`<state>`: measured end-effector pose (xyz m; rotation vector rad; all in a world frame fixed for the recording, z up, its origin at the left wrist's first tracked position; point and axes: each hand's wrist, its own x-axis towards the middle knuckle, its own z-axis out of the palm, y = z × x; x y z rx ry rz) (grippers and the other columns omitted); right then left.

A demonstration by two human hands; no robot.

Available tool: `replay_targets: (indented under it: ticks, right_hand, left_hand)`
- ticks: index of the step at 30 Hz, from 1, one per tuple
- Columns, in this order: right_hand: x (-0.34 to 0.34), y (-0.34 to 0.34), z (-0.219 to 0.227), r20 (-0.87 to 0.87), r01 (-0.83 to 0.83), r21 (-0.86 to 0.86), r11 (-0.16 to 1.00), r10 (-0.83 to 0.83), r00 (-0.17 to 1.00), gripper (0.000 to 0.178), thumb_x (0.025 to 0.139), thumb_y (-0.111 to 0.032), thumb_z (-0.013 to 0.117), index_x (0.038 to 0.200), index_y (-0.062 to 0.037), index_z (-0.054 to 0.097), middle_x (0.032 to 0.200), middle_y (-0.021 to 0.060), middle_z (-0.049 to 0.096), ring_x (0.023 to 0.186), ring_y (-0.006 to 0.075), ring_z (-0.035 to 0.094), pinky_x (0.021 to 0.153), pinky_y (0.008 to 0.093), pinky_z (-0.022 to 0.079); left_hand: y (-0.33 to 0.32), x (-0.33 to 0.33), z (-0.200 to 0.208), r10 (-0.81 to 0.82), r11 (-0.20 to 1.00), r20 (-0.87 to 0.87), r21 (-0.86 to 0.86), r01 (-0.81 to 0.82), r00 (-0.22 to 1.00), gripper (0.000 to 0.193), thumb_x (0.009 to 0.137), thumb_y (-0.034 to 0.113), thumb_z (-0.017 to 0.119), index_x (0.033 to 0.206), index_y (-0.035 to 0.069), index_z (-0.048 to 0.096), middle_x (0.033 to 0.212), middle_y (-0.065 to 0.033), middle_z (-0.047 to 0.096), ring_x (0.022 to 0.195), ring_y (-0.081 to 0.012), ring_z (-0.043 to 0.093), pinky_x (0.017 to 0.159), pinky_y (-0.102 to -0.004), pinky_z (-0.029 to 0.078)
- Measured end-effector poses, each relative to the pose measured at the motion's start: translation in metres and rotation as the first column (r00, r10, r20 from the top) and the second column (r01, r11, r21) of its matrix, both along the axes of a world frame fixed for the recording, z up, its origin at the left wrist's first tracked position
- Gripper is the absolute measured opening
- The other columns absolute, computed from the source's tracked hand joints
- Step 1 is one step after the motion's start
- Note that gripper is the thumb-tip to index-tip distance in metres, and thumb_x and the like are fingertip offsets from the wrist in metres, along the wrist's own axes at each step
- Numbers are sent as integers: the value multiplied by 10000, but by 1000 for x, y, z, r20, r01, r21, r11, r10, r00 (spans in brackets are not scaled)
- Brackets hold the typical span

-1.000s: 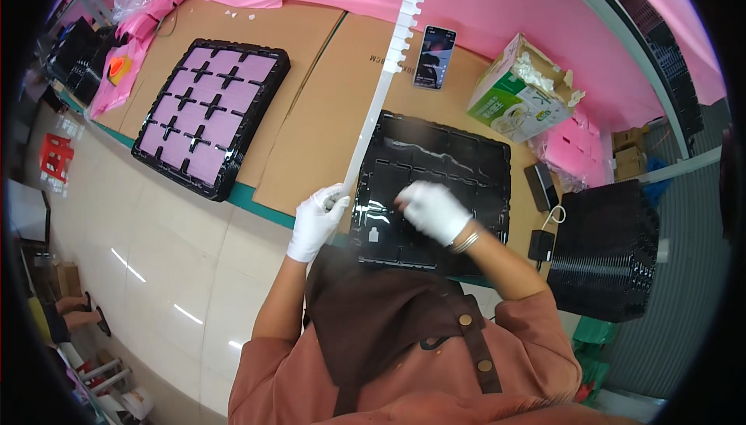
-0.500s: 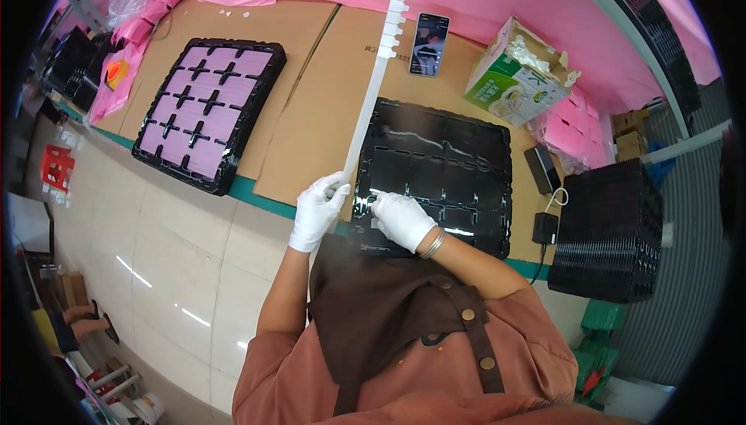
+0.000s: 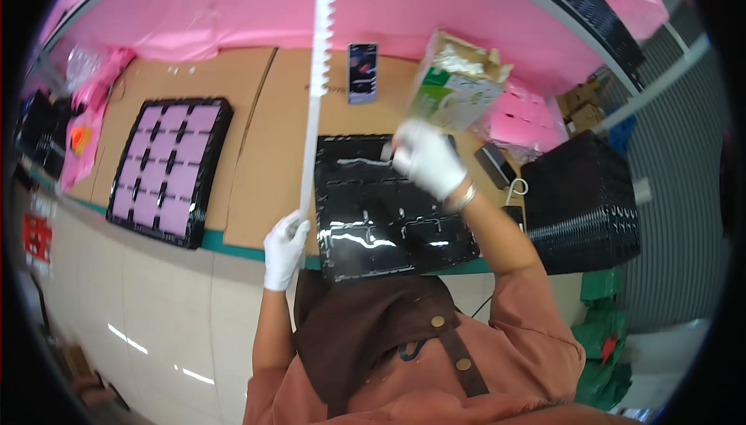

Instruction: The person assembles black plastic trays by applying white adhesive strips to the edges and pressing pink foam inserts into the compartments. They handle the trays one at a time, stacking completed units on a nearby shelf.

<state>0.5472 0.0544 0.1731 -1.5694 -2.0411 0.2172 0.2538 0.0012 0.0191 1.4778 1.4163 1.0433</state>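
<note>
My left hand [image 3: 284, 252], in a white glove, is closed around the lower end of a long white strip [image 3: 312, 134]. The strip stands up past the tray's left edge, and its upper part has a row of notched tabs along the right side. Over the far right part of a shiny black plastic tray [image 3: 361, 203] is my white-gloved right hand [image 3: 431, 162], blurred by motion. Its fingers are pinched, with a small pale piece [image 3: 387, 151] at their tips. Just beyond that hand stands an open green and white carton [image 3: 443, 106] holding crumpled white scraps.
A black tray with purple panels [image 3: 167, 162] lies to the left on brown cardboard [image 3: 256, 126]. A phone [image 3: 362, 75] stands at the back. Rightward are pink packs [image 3: 522, 120], a dark box [image 3: 495, 165] and a tall stack of black trays [image 3: 579, 200].
My right hand has gone from the tray's near left part to its far right, toward the carton. My left hand still holds the strip. The whole view has shifted.
</note>
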Motion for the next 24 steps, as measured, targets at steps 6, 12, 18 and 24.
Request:
replay_targets:
  ticks: [6,12,18,24]
  right_hand:
    - [182,100,28,42,497,356,791,-545,837,190,817,-208,608,947,-110,706,1013,193,653,992,358,624,952,479,449]
    - [159,1,80,310,440,416,796,-579,754,159,824,-209,579,843,-65,644,863,167,615,862,351,607,768,465,506]
    - [220,-186,110,211,590,611,527,-827,521,165,832,-202,599,912,-80,676,875,114,645,824,318,618,741,431,510]
    - [251,-279,113,-19,843,458,283,-945,328,184,860,-164,576,950,-65,704,859,136,698,765,298,670,724,384,532]
  left_hand:
    - [8,2,-20,-78,994,99,-63,84,992,303,882,124,692,1157,4,654,978,-77,708,835,-105,652,755,-265,527]
    - [2,-27,15,145,949,301,-313,-46,942,321,914,63,632,1229,7,596,1083,-78,637,957,-161,602,887,-290,485]
    - [23,-48,42,307,890,97,322,-322,947,317,958,84,583,1270,31,554,1202,-82,556,1113,-187,533,977,-322,445]
    - [31,29,79,71,867,-5,495,-59,997,188,935,17,587,1120,-3,614,1075,-87,601,1037,-176,568,935,-311,455]
